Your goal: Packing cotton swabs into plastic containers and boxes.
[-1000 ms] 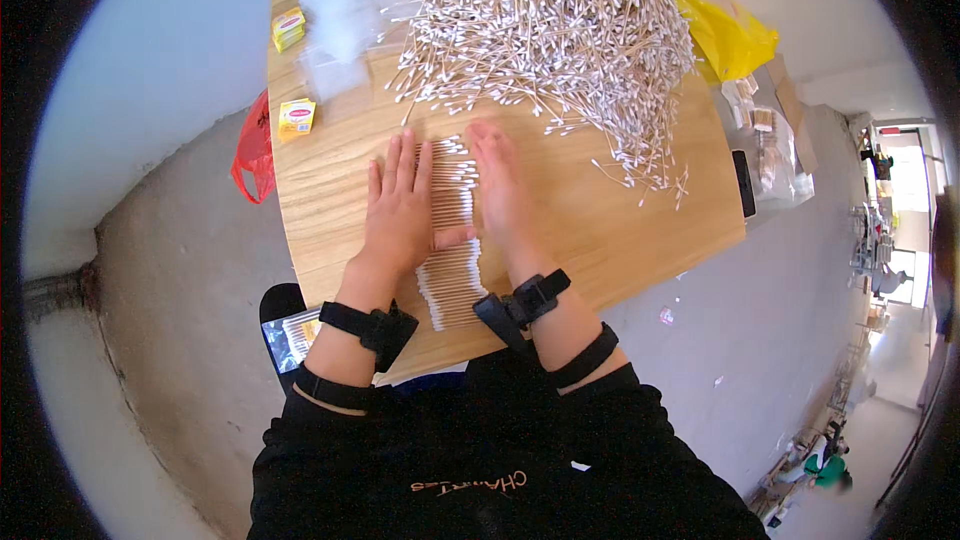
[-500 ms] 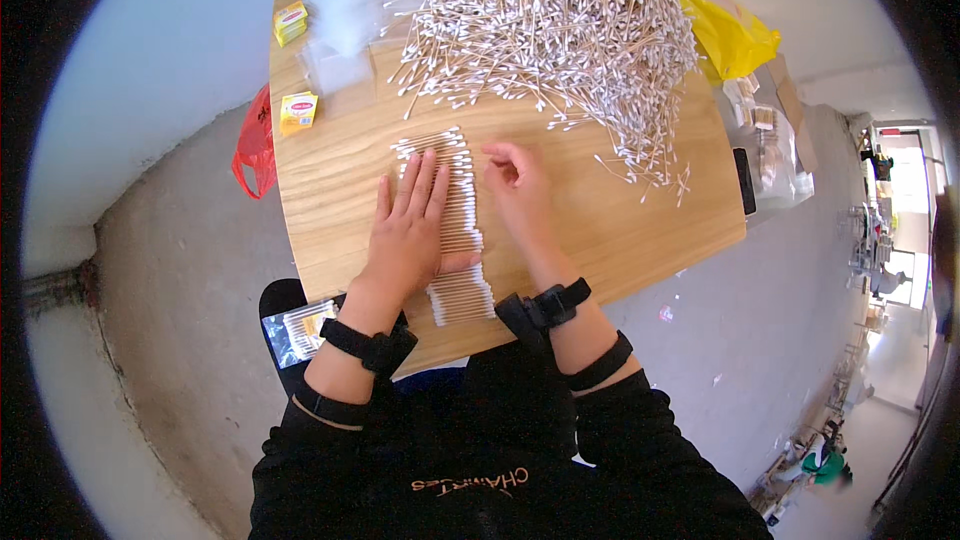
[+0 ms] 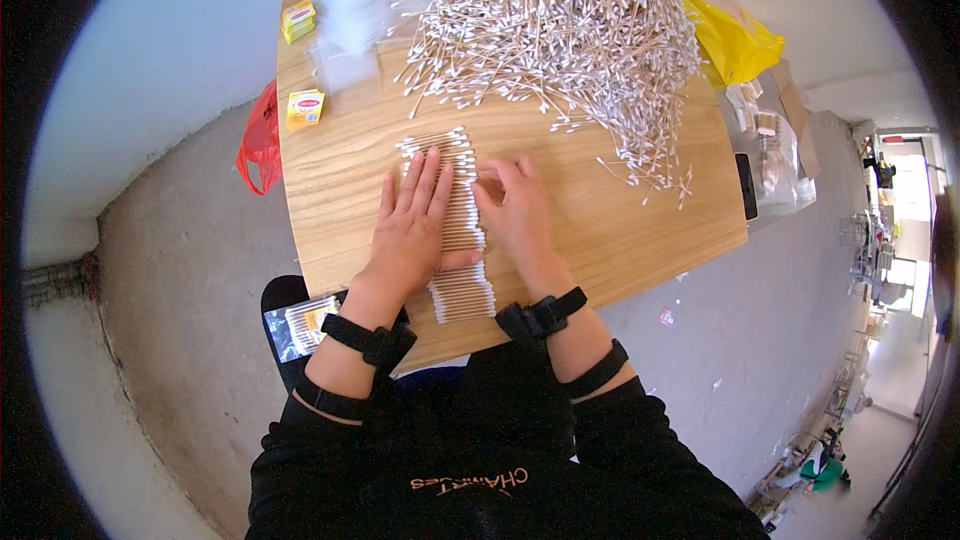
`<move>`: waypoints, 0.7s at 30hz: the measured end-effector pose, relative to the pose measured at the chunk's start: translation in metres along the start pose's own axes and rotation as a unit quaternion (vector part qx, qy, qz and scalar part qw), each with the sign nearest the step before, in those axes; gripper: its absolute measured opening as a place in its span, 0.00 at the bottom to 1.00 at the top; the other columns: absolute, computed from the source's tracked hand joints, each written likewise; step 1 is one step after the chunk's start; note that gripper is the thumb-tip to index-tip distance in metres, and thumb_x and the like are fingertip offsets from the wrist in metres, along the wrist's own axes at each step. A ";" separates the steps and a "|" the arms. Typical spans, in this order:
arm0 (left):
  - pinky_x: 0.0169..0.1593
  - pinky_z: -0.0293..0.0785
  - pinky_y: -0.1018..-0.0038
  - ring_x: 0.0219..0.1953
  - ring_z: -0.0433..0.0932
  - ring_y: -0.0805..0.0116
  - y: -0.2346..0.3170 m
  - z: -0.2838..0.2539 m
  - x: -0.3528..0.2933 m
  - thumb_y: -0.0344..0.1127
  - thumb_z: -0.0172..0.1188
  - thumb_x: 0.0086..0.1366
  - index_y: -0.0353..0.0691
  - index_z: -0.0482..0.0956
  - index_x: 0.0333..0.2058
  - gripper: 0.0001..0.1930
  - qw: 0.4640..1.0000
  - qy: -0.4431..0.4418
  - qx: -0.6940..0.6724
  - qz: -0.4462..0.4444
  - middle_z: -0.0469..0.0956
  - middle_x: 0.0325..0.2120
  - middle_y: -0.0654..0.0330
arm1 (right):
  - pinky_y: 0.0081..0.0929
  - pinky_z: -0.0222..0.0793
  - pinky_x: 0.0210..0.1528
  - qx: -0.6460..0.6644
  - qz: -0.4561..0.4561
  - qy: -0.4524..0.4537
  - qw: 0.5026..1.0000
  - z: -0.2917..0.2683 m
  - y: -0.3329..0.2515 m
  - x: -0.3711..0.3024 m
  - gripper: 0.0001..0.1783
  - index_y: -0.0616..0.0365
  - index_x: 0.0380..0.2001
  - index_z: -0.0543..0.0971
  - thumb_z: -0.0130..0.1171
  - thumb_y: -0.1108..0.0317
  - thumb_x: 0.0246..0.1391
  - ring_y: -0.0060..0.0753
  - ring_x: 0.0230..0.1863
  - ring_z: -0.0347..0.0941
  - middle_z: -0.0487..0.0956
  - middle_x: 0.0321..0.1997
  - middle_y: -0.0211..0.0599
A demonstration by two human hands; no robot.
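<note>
A row of cotton swabs (image 3: 462, 292) lies side by side on the wooden table, forming a narrow strip that runs away from me. Across its middle my left hand (image 3: 408, 225) rests flat, fingers stretched out and thumb reaching to the right. At the strip's right edge, near its far end, is my right hand (image 3: 518, 205). Its fingers are bent, with thumb and index fingertips a little apart beside the white swab tips; nothing shows between them. A big heap of loose cotton swabs (image 3: 560, 30) covers the far part of the table.
On the left of the table (image 3: 640, 230) are clear plastic bags (image 3: 350, 15) and small yellow cards (image 3: 305, 109). A red bag (image 3: 262, 145) hangs at the left edge. A yellow bag (image 3: 735, 40) and a dark phone-like object (image 3: 744, 178) lie right. A filled swab packet (image 3: 298, 328) sits near my left forearm.
My right hand has moved slightly, its thumb and fingertips now at the strip's right edge, less curled than before. My left hand stays flat on the swabs.
</note>
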State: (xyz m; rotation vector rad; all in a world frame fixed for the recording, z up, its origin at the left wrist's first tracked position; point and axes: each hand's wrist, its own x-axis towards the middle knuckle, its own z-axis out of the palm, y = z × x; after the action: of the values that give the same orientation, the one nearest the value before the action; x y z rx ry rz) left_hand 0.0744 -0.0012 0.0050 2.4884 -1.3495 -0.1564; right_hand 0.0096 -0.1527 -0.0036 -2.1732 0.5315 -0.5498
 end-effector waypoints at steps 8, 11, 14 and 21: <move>0.69 0.37 0.53 0.71 0.41 0.58 -0.001 0.002 -0.002 0.71 0.60 0.42 0.37 0.52 0.65 0.59 1.000 0.023 -0.003 -0.001 0.47 0.68 0.52 | 0.35 0.70 0.38 -0.027 -0.029 -0.010 0.999 -0.001 0.002 -0.001 0.07 0.56 0.30 0.79 0.64 0.71 0.44 0.45 0.37 0.72 0.72 0.36 0.42; 0.68 0.37 0.52 0.71 0.41 0.57 0.002 0.002 -0.001 0.71 0.60 0.42 0.37 0.51 0.66 0.59 1.000 0.010 0.004 -0.004 0.46 0.68 0.52 | 0.35 0.70 0.38 0.006 -0.020 0.002 1.000 0.003 0.006 -0.001 0.07 0.57 0.30 0.79 0.65 0.70 0.45 0.45 0.37 0.72 0.72 0.36 0.42; 0.68 0.37 0.50 0.71 0.40 0.57 0.003 0.000 0.000 0.72 0.59 0.42 0.37 0.51 0.66 0.59 1.000 -0.006 0.013 -0.014 0.45 0.68 0.52 | 0.34 0.70 0.38 0.009 0.003 0.007 1.000 0.007 0.008 0.001 0.08 0.57 0.30 0.79 0.65 0.69 0.45 0.44 0.37 0.72 0.72 0.36 0.42; 0.67 0.38 0.46 0.70 0.40 0.47 -0.011 0.000 -0.005 0.73 0.63 0.36 0.34 0.44 0.66 0.67 0.997 0.044 -0.049 -0.045 0.43 0.67 0.42 | 0.26 0.70 0.42 0.069 0.107 0.031 0.991 0.005 -0.004 0.011 0.15 0.57 0.44 0.76 0.60 0.63 0.55 0.29 0.41 0.75 0.74 0.42 0.39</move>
State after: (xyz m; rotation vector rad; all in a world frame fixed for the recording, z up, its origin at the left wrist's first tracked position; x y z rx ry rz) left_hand 0.0798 0.0087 0.0010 2.4460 -1.1667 -0.1282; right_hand 0.0217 -0.1534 -0.0015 -1.9455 0.7293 -0.5219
